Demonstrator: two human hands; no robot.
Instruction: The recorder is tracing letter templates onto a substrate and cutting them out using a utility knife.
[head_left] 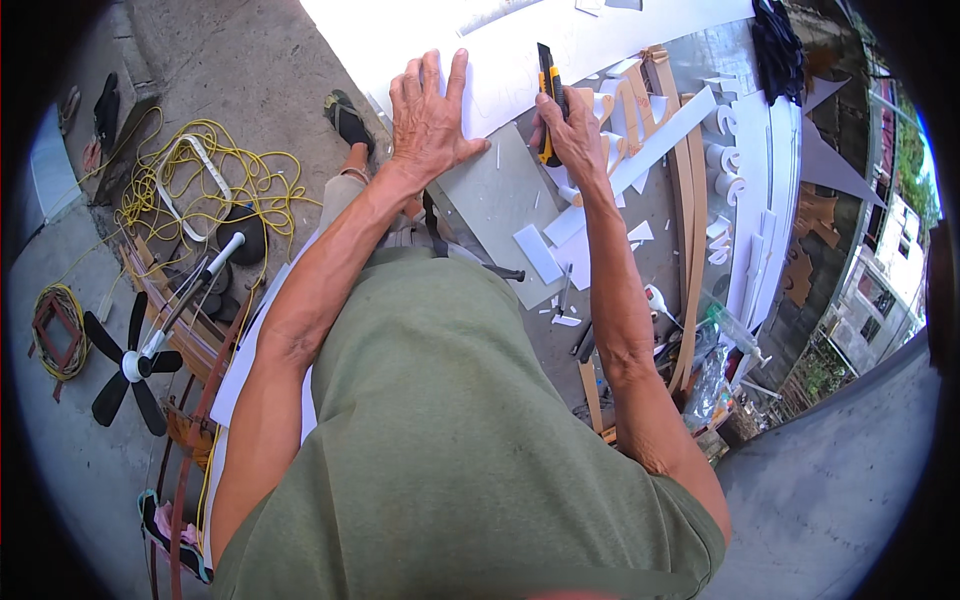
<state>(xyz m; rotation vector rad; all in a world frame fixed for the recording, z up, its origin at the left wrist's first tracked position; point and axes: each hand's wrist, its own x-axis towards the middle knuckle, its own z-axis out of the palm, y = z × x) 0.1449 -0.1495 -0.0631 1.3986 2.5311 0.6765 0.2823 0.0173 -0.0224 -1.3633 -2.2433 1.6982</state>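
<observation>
My left hand (430,120) lies with spread fingers on the near left edge of a large white sheet (500,75), its thumb stretched toward the right. Faint lines run across the sheet. In my right hand (577,140) is a utility knife (549,100) with a yellow and black body, its dark blade end pointing away from me. The knife is just over the sheet's near edge; whether its tip touches the sheet I cannot tell. Beneath my hands is a grey tabletop (480,205) with white offcuts (538,253) scattered on it.
Brown strips (692,180), white cut-out shapes (725,160) and a long white strip (665,140) lie right of my right arm. Black cloth (778,50) hangs at the far right. On the floor at left are tangled yellow cord (280,180) and a black-bladed fan (132,367).
</observation>
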